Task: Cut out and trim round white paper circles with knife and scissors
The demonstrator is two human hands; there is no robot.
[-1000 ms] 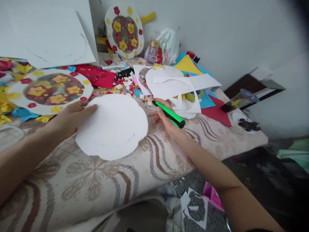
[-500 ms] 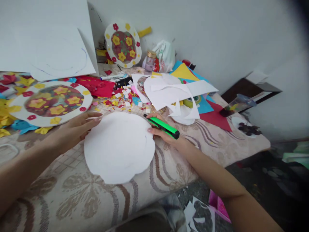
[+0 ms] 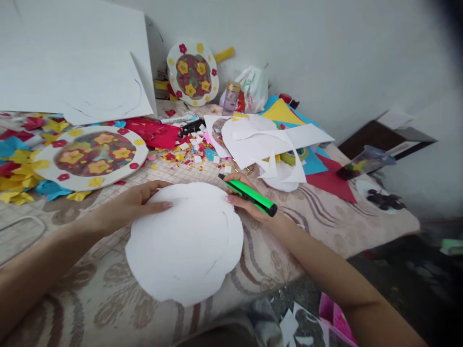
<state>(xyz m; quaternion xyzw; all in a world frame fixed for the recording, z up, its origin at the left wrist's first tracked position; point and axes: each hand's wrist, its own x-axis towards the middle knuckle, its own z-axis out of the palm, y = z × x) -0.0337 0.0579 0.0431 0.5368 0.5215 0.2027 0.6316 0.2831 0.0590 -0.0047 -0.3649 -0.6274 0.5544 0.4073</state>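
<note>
A white scalloped paper cutout (image 3: 184, 246), with faint pen lines curving along its right side, is tilted toward me over the patterned cloth. My left hand (image 3: 144, 205) grips its upper-left edge, thumb on top and fingers behind. In my right hand (image 3: 244, 195) is a green utility knife (image 3: 253, 195) with black ends, its narrow end pointing up and left. The thumb of that hand also touches the cutout's upper-right edge. To the left lies a decorated round frame (image 3: 90, 156) with yellow and red paper flowers.
A similar frame (image 3: 193, 72) leans on the wall near a jar (image 3: 231, 98) and a plastic bag (image 3: 253, 89). Paper scraps (image 3: 195, 147), white offcuts (image 3: 260, 140) and red paper (image 3: 331, 178) cover the table's far side. A plastic cup (image 3: 365, 161) lies tilted at right.
My left hand has moved right and closed on the cutout's edge, its thumb now over the paper. The cutout has shifted slightly right and toward me. The knife stays in my right hand.
</note>
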